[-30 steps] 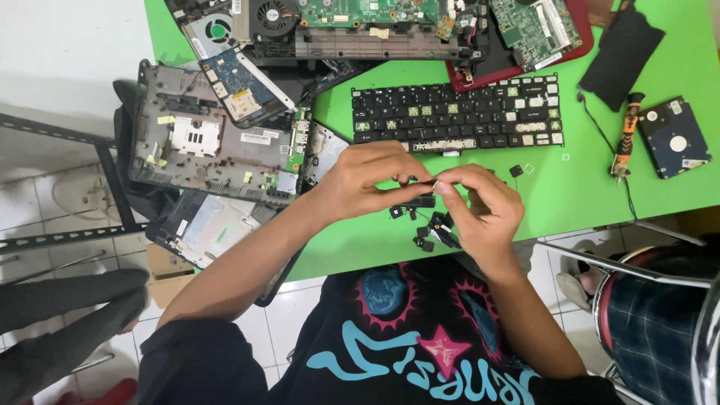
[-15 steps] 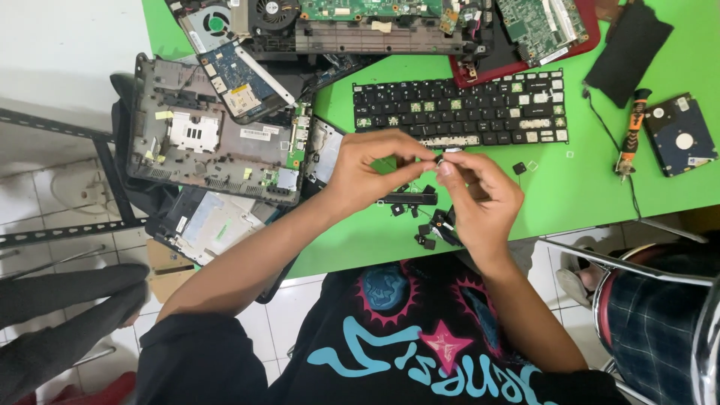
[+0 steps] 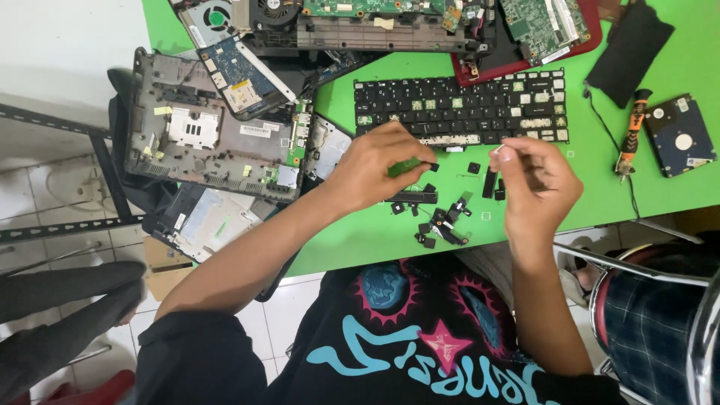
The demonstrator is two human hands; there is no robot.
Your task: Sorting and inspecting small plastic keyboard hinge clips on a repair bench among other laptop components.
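While both hands hover below the keyboard, left hand fingers pinching a green tool, right hand fingers pinching a small white clip, loose black keys on the green bench below the keyboard

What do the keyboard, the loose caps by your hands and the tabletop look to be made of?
Keyboard: matte black plastic keys; pale gaps show where some are missing. Loose keycaps: the same dull black plastic, thin and flat. Table: smooth bright green surface with a soft sheen, probably laminate or paint. The core cannot be told.
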